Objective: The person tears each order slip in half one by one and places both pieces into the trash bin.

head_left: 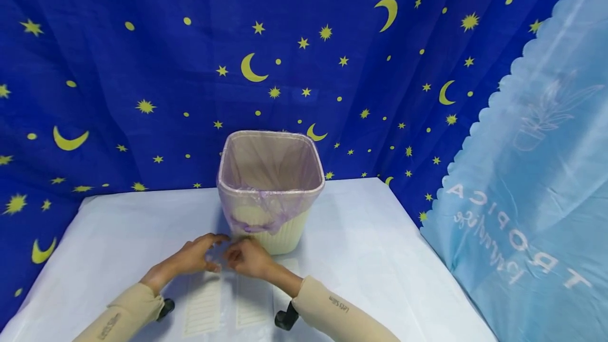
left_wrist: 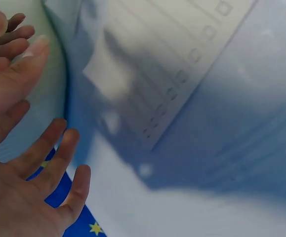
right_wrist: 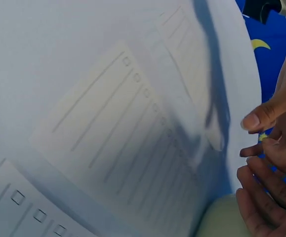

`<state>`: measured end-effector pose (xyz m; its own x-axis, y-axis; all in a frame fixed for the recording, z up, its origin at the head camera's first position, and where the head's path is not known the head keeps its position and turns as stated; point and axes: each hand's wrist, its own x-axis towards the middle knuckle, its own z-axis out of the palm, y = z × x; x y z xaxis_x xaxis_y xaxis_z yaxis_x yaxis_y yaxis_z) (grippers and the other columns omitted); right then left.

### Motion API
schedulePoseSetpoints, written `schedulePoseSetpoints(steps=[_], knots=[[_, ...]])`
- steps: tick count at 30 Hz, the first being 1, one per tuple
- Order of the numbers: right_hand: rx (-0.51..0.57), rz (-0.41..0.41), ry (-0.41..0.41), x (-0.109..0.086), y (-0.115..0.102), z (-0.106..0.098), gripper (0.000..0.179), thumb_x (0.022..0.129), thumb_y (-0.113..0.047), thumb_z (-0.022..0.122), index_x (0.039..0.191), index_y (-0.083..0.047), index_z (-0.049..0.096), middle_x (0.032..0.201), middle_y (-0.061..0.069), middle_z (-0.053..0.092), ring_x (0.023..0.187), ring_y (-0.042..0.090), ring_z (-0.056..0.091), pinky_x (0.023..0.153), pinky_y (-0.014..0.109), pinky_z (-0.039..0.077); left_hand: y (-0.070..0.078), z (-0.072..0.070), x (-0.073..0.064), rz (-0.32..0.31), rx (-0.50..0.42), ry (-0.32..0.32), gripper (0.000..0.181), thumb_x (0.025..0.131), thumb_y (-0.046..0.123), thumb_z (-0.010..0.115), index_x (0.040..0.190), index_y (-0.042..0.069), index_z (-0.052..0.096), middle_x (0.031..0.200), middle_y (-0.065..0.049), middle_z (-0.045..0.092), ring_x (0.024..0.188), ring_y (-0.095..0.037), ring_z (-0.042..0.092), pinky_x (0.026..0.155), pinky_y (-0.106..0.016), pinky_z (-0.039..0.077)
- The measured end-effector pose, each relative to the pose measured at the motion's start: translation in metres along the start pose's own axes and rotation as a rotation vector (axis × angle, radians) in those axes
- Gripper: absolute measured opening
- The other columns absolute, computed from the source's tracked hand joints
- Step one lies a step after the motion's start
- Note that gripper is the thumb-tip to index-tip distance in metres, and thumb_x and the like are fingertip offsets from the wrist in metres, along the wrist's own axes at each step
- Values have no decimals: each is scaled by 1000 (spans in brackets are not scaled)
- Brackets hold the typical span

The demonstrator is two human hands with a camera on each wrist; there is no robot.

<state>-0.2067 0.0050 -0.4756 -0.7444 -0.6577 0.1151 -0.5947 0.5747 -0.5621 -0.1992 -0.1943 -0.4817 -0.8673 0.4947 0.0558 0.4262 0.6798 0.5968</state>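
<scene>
A cream waste bin (head_left: 290, 234) stands upright, lined with a thin purple plastic bag (head_left: 266, 210) folded over its rim and hanging down the front. Close before its base, my left hand (head_left: 197, 254) has its fingers spread and gently bent, facing the other hand with nothing between them. My right hand (head_left: 249, 258) is right beside it at the bin's foot, overlapping the bin's lower front in the head view. Its fingers (right_wrist: 268, 197) are loosely curled, and no object shows in them in the right wrist view.
Lined paper slips with small checkboxes lie on the white-covered table: a left slip (head_left: 201, 307), a middle slip (head_left: 254, 305) and another partly under the right forearm. Behind hangs a blue moon-and-star curtain (head_left: 157, 67); a light blue cloth (head_left: 537, 173) hangs on the right.
</scene>
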Motion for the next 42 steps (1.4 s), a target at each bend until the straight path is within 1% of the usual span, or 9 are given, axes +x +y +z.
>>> schedulePoseSetpoints(steps=[4, 6, 10, 14, 23, 31, 35, 38, 42], knots=[[-7, -10, 14, -1, 7, 5, 20, 74, 2, 72, 93, -3, 75, 79, 2, 74, 70, 1, 65, 64, 3, 42, -3, 10, 0, -12, 56, -3, 74, 63, 21, 89, 129, 6, 58, 113, -13, 62, 93, -28, 59, 70, -38, 36], [-20, -22, 20, -1, 11, 8, 21, 73, 3, 71, 92, -3, 75, 78, 2, 74, 69, 0, 64, 63, 2, 41, -4, 14, 0, -25, 56, -12, 75, 61, 21, 89, 128, 7, 59, 110, -10, 62, 92, -25, 57, 70, -36, 33], [-24, -23, 13, -1, 13, 14, 22, 70, 5, 69, 90, -2, 76, 75, 3, 74, 65, -4, 59, 61, 2, 40, -7, 20, 0, -45, 59, -5, 72, 57, 20, 90, 122, 10, 62, 101, -6, 60, 91, -23, 55, 69, -37, 32], [-7, 10, -4, -1, 12, 17, 19, 71, 3, 72, 89, -2, 76, 74, 1, 73, 65, -4, 61, 60, 3, 41, -10, 24, 0, -65, 90, 5, 67, 54, 20, 91, 116, 15, 64, 98, -3, 57, 89, -22, 53, 68, -37, 31], [-70, 6, -12, 3, 15, 24, 16, 72, -8, 78, 89, -7, 77, 74, -3, 73, 63, -12, 50, 60, 2, 40, -12, 28, -3, -59, 134, 27, 51, 53, 18, 91, 96, 24, 65, 86, 4, 54, 82, -16, 48, 66, -36, 31], [-52, 21, -31, 5, 13, 28, 14, 73, -6, 76, 87, -8, 77, 74, -2, 74, 60, -12, 52, 59, 2, 39, -13, 29, -4, -65, 136, 2, 37, 57, 20, 90, 86, 26, 67, 89, 5, 64, 84, -19, 55, 66, -37, 32], [-69, 17, -21, 4, 13, 29, 13, 73, -6, 76, 86, -8, 77, 74, -3, 74, 60, -12, 52, 58, 2, 39, -13, 29, -4, -53, 139, -5, 28, 60, 21, 89, 78, 25, 68, 86, 7, 68, 78, -14, 56, 64, -35, 30], [-133, -3, 2, 4, 14, 31, 12, 73, -10, 78, 84, -11, 78, 72, -6, 73, 61, -12, 52, 59, 2, 38, -13, 27, -5, -42, 138, -16, 25, 62, 20, 87, 73, 25, 65, 82, 10, 68, 73, -9, 54, 63, -35, 28], [-188, 3, 1, 3, 14, 35, 10, 73, -15, 80, 83, -13, 78, 69, -9, 72, 61, -10, 51, 58, 2, 37, -13, 23, -7, -18, 137, -34, 24, 68, 18, 84, 75, 24, 62, 83, 10, 66, 72, -6, 52, 63, -35, 30]])
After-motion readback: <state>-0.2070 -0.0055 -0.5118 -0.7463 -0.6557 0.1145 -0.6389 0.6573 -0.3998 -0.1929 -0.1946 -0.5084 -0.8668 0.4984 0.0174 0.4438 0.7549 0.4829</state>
